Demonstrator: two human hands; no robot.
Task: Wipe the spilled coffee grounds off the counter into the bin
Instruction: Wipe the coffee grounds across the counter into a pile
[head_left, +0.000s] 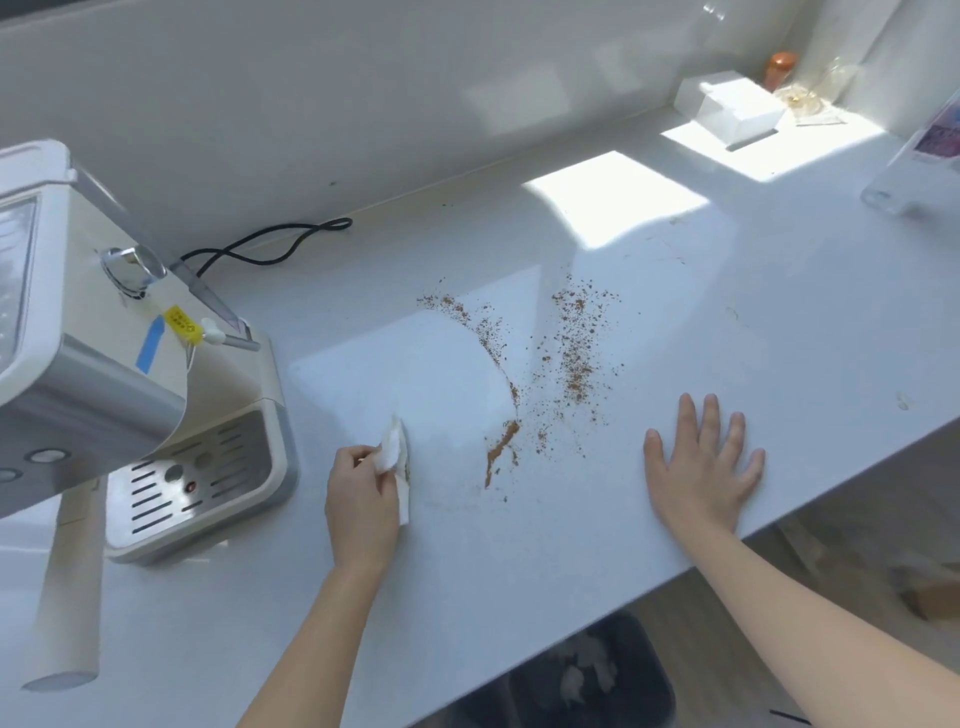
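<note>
Brown coffee grounds (571, 358) lie scattered across the middle of the white counter (519, 545), with a denser streak (501, 449) nearer the front. My left hand (361, 506) is closed around a crumpled white paper towel (395, 457), resting on the counter to the left of the streak. My right hand (706, 462) lies flat with fingers spread on the counter, just right of the grounds and close to the front edge. A dark bin (587, 675) with crumpled paper inside stands on the floor below the counter's edge.
A cream espresso machine (124, 364) with a drip tray (202, 478) fills the left side, its black cord (270, 241) trailing along the back wall. A white box (732, 106), an orange jar (779, 70) and a clear bottle (919, 161) stand at the far right.
</note>
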